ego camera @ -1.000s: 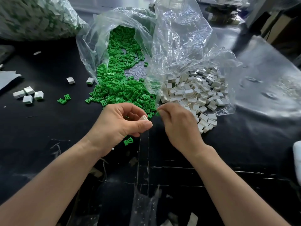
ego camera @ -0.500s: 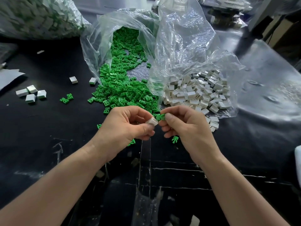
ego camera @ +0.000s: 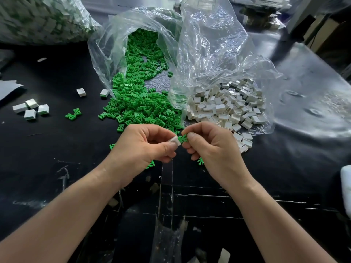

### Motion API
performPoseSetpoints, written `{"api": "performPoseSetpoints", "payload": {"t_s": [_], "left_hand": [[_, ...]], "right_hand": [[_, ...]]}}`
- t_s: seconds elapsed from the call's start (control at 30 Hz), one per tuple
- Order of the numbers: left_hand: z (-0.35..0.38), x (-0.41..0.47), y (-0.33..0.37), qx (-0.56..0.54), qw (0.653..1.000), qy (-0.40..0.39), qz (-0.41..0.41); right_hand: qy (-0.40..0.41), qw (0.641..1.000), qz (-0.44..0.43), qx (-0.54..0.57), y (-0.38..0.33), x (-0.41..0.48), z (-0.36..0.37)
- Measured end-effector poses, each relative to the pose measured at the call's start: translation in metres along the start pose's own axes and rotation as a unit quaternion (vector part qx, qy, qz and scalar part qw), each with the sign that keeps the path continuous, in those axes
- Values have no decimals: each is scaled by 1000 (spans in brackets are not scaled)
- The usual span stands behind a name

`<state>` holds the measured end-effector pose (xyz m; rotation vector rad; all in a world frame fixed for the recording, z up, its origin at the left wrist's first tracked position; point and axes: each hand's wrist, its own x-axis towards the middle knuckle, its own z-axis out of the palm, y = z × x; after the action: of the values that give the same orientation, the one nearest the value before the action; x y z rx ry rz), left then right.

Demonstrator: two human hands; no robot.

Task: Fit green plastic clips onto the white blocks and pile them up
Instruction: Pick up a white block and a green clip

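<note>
I see the white block (ego camera: 175, 142) pinched between thumb and finger of the left hand (ego camera: 140, 149). Just right of the block, maybe touching it, is the green clip (ego camera: 183, 138). The right hand (ego camera: 212, 149) pinches it, and it points sideways at the block. Behind the block lie the clip heap (ego camera: 136, 103) and the spare blocks (ego camera: 228, 109).

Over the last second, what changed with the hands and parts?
The right hand drew back from the edge of the green clip pile with one green clip pinched, and brought it up against the white block in the left hand. Unchanged: the left hand's grip on that block, the white block pile, the loose blocks far left.
</note>
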<state>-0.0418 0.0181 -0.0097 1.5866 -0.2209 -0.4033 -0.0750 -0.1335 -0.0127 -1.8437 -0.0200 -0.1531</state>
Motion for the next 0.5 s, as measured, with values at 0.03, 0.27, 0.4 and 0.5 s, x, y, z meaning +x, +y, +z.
{"api": "performPoseSetpoints", "payload": {"t_s": [0.03, 0.27, 0.4, 0.5], "left_hand": [[0, 0, 0, 1, 1000, 1, 0], [0, -1, -1, 22, 1000, 0, 17], [0, -2, 1, 22, 999, -10, 32], [-1, -3, 1, 24, 999, -9, 39]], "right_hand": [[-5, 1000, -4, -7, 1, 0, 0], [-33, 999, -9, -17, 5, 0, 0], [-45, 998, 25, 20, 5, 0, -1], [-60, 997, 31, -24, 4, 0, -2]]}}
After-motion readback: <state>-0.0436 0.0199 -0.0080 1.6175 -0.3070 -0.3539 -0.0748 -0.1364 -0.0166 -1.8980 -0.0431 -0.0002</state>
